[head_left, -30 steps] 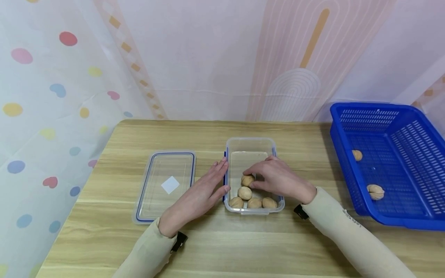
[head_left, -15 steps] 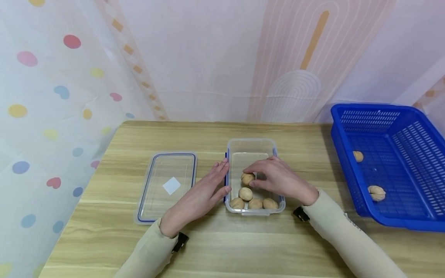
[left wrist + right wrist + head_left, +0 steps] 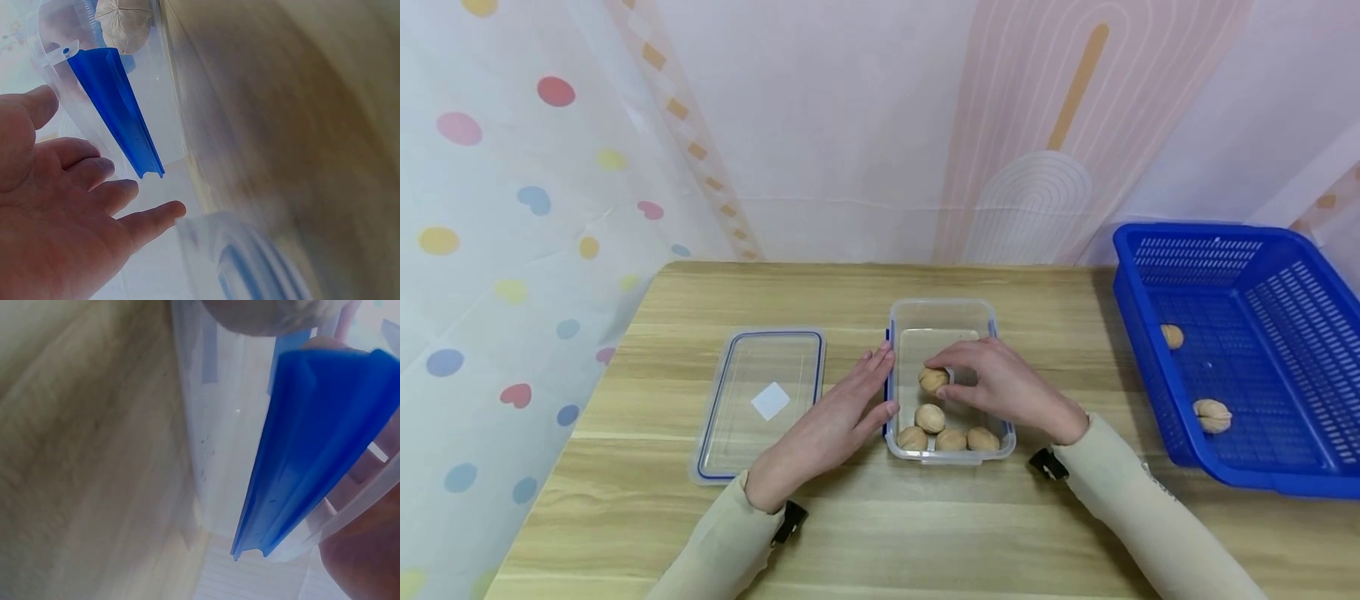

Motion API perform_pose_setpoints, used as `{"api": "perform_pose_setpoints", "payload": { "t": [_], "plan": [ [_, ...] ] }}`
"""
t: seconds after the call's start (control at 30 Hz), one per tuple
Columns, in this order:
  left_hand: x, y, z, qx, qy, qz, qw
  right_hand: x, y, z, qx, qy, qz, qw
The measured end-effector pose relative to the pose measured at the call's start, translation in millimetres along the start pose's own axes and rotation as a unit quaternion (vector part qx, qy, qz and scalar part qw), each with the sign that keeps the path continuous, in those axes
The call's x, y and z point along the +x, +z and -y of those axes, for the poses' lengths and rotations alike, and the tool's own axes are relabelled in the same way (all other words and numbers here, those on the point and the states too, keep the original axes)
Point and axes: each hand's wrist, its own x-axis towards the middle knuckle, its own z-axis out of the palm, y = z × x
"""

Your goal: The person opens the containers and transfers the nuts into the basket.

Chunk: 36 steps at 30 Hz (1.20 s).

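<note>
A clear plastic food container stands in the middle of the table. Inside it, my right hand pinches a walnut between thumb and fingers. Several more walnuts lie at the near end, among them a pale walnut just below the pinched one. Along the container's left side rests my left hand, its fingers extended. The left wrist view has a blue side latch hanging close to those fingertips. Another blue latch hangs open on the right side, in the right wrist view.
Left of the container lies its clear lid with a blue seal and a white label. A blue plastic basket at the right holds a walnut and a second walnut. Patterned cloth hangs behind the table.
The pinched walnut has shifted slightly toward the container's far end, away from the pale walnut below it. My left hand stays in place beside the container.
</note>
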Motion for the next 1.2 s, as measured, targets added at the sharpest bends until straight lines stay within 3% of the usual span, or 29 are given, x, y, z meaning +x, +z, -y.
{"api": "perform_pose_setpoints", "payload": {
  "t": [0.57, 1.2],
  "plan": [
    [1.7, -0.6, -2.0, -0.001, -0.003, 0.000, 1.0000, -14, -2, 16, 0.041, 0.045, -0.044, 0.997],
    [1.2, 0.6, 0.3, 0.000, 0.006, -0.004, 1.0000, -39, -11, 29, 0.066, 0.061, -0.068, 0.994]
  ]
}}
